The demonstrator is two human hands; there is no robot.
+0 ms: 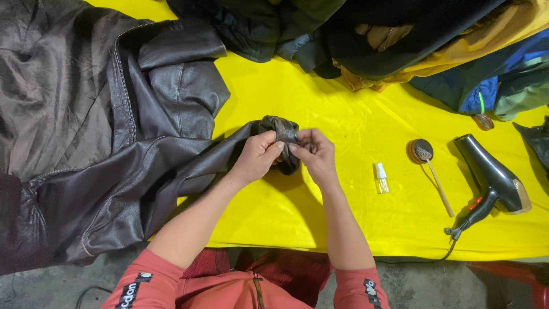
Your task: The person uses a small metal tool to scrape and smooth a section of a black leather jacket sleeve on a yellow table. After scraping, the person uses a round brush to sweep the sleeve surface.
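Light fell bright and even from above, and the yellow cloth around the grip glowed almost overexposed. Both hands, left hand and right hand, cast only a soft, short shadow just beneath the cuff they pinched. Left of the grip the dark leather jacket carried dull grey sheen along its folds. Right of the grip the hair dryer showed a small highlight. Focus was sharp at the grip; the frame edges bowed slightly.
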